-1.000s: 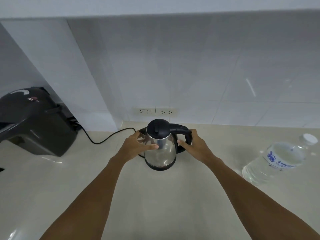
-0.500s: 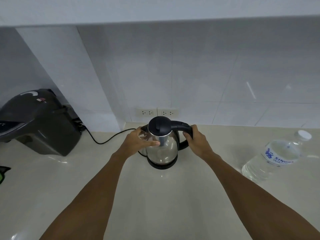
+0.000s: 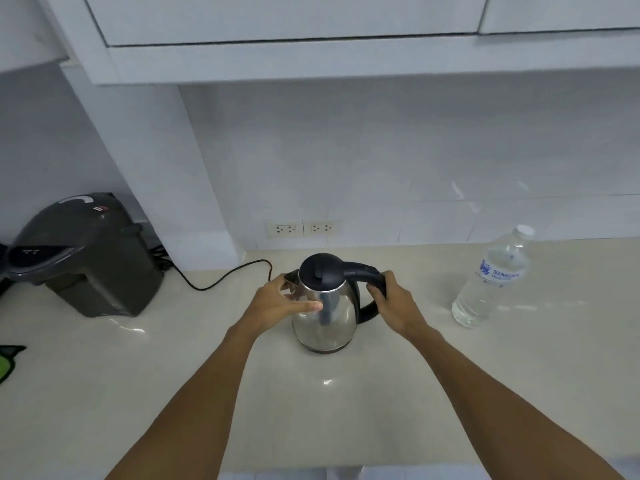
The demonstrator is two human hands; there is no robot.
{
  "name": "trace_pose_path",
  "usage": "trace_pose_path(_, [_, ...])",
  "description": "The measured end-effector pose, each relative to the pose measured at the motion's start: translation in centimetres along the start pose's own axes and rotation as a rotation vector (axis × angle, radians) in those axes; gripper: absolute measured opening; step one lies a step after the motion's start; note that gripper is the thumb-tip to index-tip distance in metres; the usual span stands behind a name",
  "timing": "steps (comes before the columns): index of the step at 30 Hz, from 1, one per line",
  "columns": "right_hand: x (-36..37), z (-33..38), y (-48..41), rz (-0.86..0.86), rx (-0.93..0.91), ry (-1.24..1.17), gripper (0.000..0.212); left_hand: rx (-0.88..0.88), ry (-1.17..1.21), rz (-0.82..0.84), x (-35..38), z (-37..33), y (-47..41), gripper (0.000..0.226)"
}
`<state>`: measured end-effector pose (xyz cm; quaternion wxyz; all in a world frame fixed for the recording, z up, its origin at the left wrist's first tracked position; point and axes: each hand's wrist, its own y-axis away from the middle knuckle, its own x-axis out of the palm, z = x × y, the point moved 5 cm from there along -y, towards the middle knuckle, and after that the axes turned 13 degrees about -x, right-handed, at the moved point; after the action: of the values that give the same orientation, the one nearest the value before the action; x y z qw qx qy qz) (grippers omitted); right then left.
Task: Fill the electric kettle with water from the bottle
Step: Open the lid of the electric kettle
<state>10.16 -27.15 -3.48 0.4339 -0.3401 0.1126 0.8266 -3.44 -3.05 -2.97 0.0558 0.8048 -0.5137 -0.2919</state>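
Note:
A steel electric kettle (image 3: 329, 320) with a black lid and black handle stands in the middle of the counter, lid closed. My left hand (image 3: 280, 303) wraps the kettle's left side near the spout, thumb across the front. My right hand (image 3: 394, 306) is closed around the black handle on the right. A clear water bottle (image 3: 491, 282) with a white cap and blue label stands upright to the right, apart from both hands.
A dark grey hot-water dispenser (image 3: 83, 254) sits at the left, its black cord (image 3: 221, 282) running along the counter toward the kettle. Wall sockets (image 3: 301, 229) are behind the kettle. White cabinets hang overhead. A green object (image 3: 7, 362) lies at the left edge.
The camera has tilted up, so the cabinets show. My right hand shifted from beside the handle to a full grip on it. The kettle's black base is no longer seen beneath it.

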Motion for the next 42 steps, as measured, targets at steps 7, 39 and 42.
trace_pose_path(7, [0.5, -1.1, 5.8, 0.012, 0.059, 0.022, 0.021, -0.039, 0.047, 0.053, 3.2, 3.3, 3.5, 0.069])
trace_pose_path(39, [1.5, -4.7, 5.3, 0.104, 0.095, 0.032, 0.021, 0.257, -0.441, -0.799, 12.8, -0.2, 8.0, 0.078])
trace_pose_path(42, [1.2, -4.6, 5.4, 0.116, 0.080, 0.047, 0.021, 0.319, -0.542, -0.816, 12.6, -0.8, 8.0, 0.075])
